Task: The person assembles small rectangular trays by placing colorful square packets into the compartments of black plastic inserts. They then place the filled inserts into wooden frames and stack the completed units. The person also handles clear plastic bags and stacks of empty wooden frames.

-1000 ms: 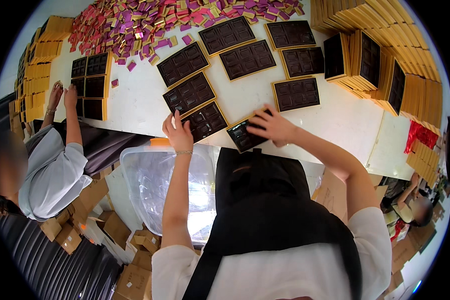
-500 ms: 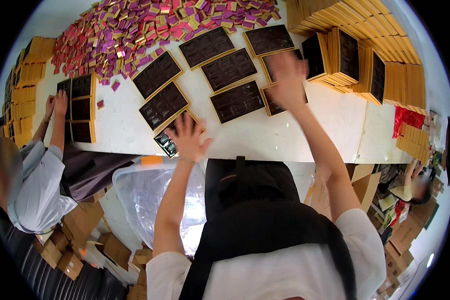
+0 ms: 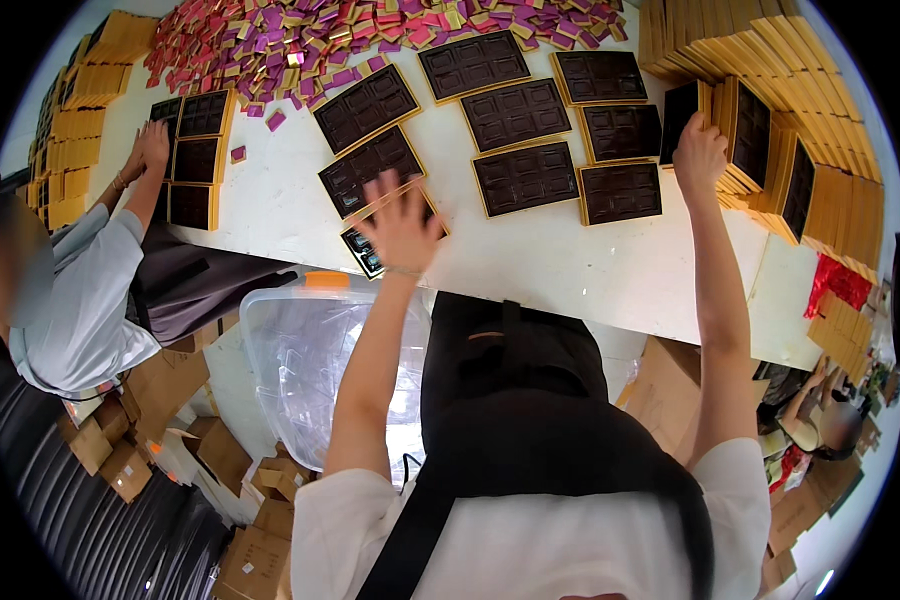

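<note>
1. Since half a second ago: right hand point(image 3: 699, 152) has reached further out to the standing gold-edged boxes; left hand point(image 3: 402, 228) remains spread over the nearest tray.
2. Nearest: clear plastic bin point(image 3: 310, 370) with an orange latch, below the tabletop edge; brown cartons on the floor to the left.
3. Left hand: fingers wide, blurred, hovering flat over the small dark tray point(image 3: 370, 245) at the near edge of the white tabletop point(image 3: 590, 270). Contact cannot be told.
4. Tray: rectangular, dark brown, gold rim, gridded into shallow compartments; mostly hidden by the hand.
5. Right hand: fingers curled on the top edge of an upright dark tray point(image 3: 682, 118) at the box stack point(image 3: 770, 150); it appears to grip it.
6. Mid tabletop: flat trays point(image 3: 525, 177) of the same make, matte, laid in rows.
7. Far: heap of glossy pink, purple and gold wrapped pieces point(image 3: 300, 40).
8. Far left: another person's hands point(image 3: 148, 150) on further trays.
</note>
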The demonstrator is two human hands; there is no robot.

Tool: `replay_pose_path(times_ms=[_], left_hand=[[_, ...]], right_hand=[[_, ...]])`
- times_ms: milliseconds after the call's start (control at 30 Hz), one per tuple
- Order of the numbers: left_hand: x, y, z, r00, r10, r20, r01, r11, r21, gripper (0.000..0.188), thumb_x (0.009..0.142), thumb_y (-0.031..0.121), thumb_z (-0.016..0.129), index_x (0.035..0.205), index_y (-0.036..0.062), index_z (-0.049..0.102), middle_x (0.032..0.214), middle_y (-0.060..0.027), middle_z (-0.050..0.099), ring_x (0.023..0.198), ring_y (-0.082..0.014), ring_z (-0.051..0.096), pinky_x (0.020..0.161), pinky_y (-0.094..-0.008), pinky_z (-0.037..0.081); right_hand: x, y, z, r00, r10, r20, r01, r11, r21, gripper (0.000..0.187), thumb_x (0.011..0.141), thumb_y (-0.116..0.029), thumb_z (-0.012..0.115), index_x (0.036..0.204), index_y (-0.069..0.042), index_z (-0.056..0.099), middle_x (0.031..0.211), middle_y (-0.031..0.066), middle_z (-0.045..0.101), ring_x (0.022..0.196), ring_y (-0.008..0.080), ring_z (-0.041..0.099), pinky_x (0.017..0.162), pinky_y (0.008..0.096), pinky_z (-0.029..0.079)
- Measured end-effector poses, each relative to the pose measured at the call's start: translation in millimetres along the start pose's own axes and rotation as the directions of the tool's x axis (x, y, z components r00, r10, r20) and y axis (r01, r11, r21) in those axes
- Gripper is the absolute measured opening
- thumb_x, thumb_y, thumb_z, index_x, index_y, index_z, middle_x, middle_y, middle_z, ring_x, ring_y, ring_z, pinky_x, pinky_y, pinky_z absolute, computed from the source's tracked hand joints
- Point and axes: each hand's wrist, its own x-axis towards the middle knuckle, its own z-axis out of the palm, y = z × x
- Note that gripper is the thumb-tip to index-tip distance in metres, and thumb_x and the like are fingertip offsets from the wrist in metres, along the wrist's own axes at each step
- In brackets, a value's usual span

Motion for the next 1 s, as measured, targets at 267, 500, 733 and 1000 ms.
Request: replay_pose_path(times_ms=[267,500,733,1000], left_hand=[[-9.8,5.4,22.7,0.986,-0.059,0.157,0.044,0.994,0.102,0.071,0.090,0.059,0.044,0.150,0.0267,0.027,0.160,-0.0093,0.008,0.146,-0.0373,0.005,0.099,-0.0781,0.007],[56.7,-17.7,16.2,0.989,-0.150,0.015,0.148,0.984,0.099,0.072,0.091,0.062,0.039,0.151,0.0263,0.023,0.160,-0.0102,0.007,0.145,-0.0404,0.004,0.100,-0.0779,0.009],[63.6,-28.0,22.7,0.989,-0.121,0.080,0.120,0.993,0.018,0.081,0.087,0.072,0.035,0.152,0.0263,0.020,0.159,-0.0152,0.004,0.144,-0.0431,0.004,0.103,-0.0745,0.012],[92.3,26.1,14.8,0.985,-0.016,0.171,0.060,0.966,-0.253,0.084,0.085,0.064,0.050,0.152,0.0220,0.021,0.158,-0.0223,-0.003,0.145,-0.0424,-0.007,0.100,-0.0769,0.002]], right_hand=[[35.1,4.9,5.3,0.991,-0.126,0.045,0.130,0.989,-0.075,0.028,0.077,-0.010,0.068,0.101,-0.003,0.054,0.081,0.0106,0.066,0.083,0.0248,0.064,0.054,0.0339,0.057],[30.2,8.4,38.8,0.977,-0.210,0.032,0.212,0.960,-0.185,0.037,0.079,-0.014,0.067,0.112,-0.002,0.054,0.089,0.0148,0.065,0.086,0.0298,0.063,0.066,0.0418,0.053],[41.9,-9.1,30.0,0.990,-0.011,0.140,0.021,0.997,-0.069,0.039,0.081,-0.014,0.066,0.115,-0.001,0.052,0.096,0.0212,0.062,0.090,0.0363,0.062,0.067,0.0430,0.054],[48.8,-5.2,20.0,0.990,-0.050,0.134,0.062,0.995,-0.081,0.035,0.077,-0.008,0.069,0.106,0.003,0.055,0.082,0.0183,0.066,0.086,0.0356,0.065,0.065,0.0405,0.056]])
